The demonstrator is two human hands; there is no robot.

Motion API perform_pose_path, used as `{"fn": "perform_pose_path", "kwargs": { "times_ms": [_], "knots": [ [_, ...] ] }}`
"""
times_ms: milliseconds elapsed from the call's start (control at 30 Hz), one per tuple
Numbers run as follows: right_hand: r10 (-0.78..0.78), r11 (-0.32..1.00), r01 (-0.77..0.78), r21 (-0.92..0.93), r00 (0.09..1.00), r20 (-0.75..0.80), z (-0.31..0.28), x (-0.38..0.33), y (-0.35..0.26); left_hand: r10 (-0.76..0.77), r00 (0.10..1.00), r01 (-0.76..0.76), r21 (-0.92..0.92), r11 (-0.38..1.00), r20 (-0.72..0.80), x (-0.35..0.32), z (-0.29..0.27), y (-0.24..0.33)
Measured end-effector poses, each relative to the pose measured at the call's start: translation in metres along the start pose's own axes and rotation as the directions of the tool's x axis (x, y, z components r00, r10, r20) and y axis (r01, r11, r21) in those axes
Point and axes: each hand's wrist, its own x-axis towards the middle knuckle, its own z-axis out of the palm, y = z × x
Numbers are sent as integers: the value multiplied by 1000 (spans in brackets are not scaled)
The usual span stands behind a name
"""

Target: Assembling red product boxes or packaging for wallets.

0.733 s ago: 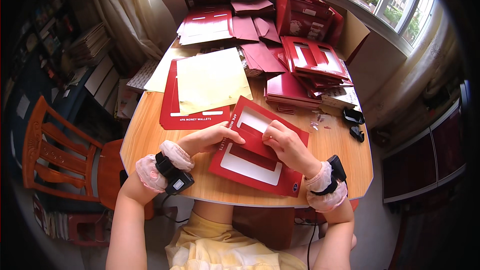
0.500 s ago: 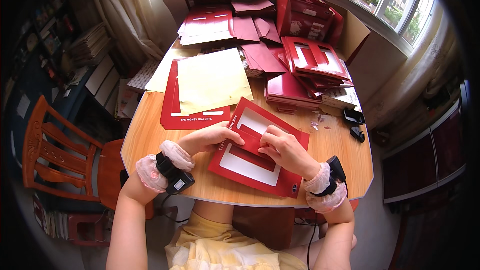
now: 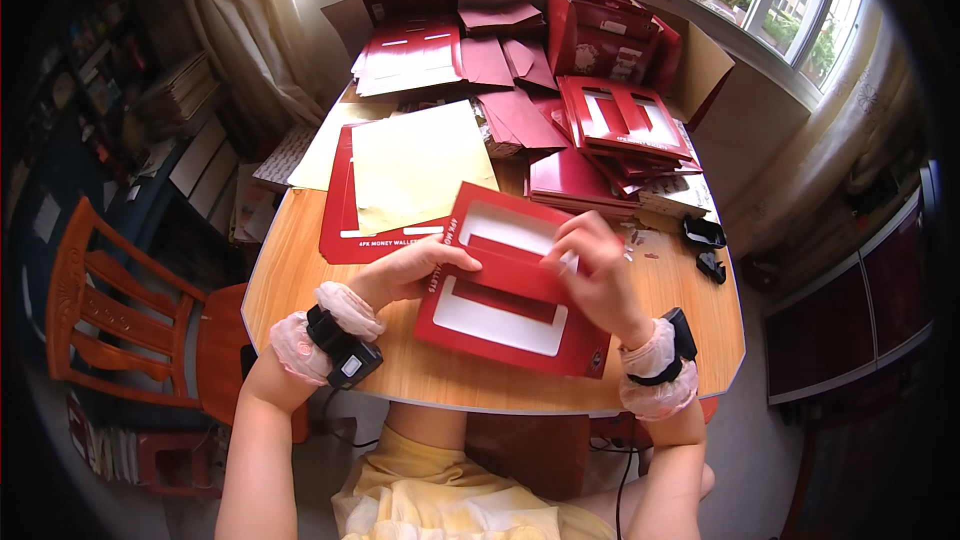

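A flat red cardboard sheet with two white window cut-outs [image 3: 505, 325] lies on the wooden table [image 3: 660, 370] in front of me. My left hand [image 3: 415, 268] presses on its left edge with the fingers spread over the card. My right hand [image 3: 597, 270] pinches the sheet's middle red strip near its upper right, fingers curled on the card. Both wrists wear pink ruffled cuffs and black wrist devices.
A pale yellow paper sheet [image 3: 415, 165] lies on another red sheet behind. Stacks of red cut-out cards [image 3: 625, 120], red envelopes [image 3: 515, 115] and an open cardboard box [image 3: 610, 35] fill the far table. Small black objects [image 3: 705, 235] sit at right. An orange chair [image 3: 110, 320] stands at left.
My right hand has moved up and to the right along the card's middle strip. The left hand stays on the left edge.
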Motion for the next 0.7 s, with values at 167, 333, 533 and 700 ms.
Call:
{"fn": "perform_pose_path", "kwargs": {
  "times_ms": [167,333,533,700],
  "knots": [
    [319,947,-292,132,828,-462,-27,-2,31,229,968,-227,24,973,-107,-8,-4,17],
    [574,464,-498,732,799,180,-16,-6,27,425,883,-416,88,905,-197,4,-11,11],
    [712,352,-579,736,675,190,6,-12,24,477,822,-483,60,873,-312,7,-9,7],
    [656,358,-477,803,740,148,-6,1,14,516,800,-535,25,845,-307,7,-5,7]
  ]
}}
